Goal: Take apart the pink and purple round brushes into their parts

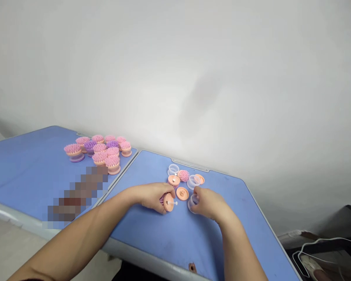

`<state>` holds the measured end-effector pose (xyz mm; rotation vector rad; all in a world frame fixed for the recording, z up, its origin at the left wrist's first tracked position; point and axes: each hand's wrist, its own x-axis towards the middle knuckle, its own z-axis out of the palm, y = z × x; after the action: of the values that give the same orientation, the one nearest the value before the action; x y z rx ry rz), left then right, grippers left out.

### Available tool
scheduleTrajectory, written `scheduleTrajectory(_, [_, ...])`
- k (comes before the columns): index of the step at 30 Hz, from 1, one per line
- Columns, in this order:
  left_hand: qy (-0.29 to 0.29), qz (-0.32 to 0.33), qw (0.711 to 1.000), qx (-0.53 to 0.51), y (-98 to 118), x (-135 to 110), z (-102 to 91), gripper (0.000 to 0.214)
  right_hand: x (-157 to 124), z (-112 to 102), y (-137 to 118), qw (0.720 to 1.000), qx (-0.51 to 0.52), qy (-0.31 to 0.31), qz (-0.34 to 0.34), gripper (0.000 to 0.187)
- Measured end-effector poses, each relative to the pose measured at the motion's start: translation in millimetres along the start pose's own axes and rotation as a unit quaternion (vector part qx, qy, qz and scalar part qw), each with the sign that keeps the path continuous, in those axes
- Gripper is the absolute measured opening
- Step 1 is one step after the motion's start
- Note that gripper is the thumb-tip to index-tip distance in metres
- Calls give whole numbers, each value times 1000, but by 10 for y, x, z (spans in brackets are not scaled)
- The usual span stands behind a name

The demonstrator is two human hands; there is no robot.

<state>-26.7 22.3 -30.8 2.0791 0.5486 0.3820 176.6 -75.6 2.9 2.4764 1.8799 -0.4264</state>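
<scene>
Bright, soft light pales the white wall (175, 78), shadows faint, one pixelated patch (77, 195)

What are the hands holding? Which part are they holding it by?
The left hand grips a bristle brush around its bristly end, leaving the peach base showing. The right hand holds a clear plastic cup by its side.

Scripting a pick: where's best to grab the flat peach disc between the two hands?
Pinch the rim of the peach disc, coming down from above on the near side. It lies flat on the blue table with a central hub up, so the rim is the clean grip. The left hand and right hand crowd both flanks, so side approaches look tight.
</scene>
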Motion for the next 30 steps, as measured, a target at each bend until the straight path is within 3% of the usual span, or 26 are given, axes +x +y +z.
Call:
scheduleTrajectory(3, [-29,55,993,103,19,30,19,25,50,23,17,1000,-5,11,-4,28])
scheduleTrajectory(6, [-7,93,971,220,4,95,76,24,131,68,100,999,11,33,22,49])
scheduleTrajectory(9, [45,83,946,310,-105,157,183,34,248,154,194,993,28,95,61,49])
scheduleTrajectory(12, [86,80,932,344,-168,177,243,54,316,220,249,991,40,116,56,50])
scheduleTrajectory(15, [126,88,937,315,-79,143,103,71,312,232,244,989,57,126,51,48])
scheduleTrajectory(18, [212,11,921,326,66,34,-239,65,271,215,177,982,84,161,46,45])
scheduleTrajectory(22, [345,-201,820,411,73,-240,-637,42,202,169,54,980,116,159,25,44])
scheduleTrajectory(25, [367,-271,766,451,-77,-435,-697,40,157,109,-20,985,117,127,30,49])
scheduleTrajectory(30, [359,-323,739,470,-237,-463,-622,37,116,12,-86,990,105,71,60,56])
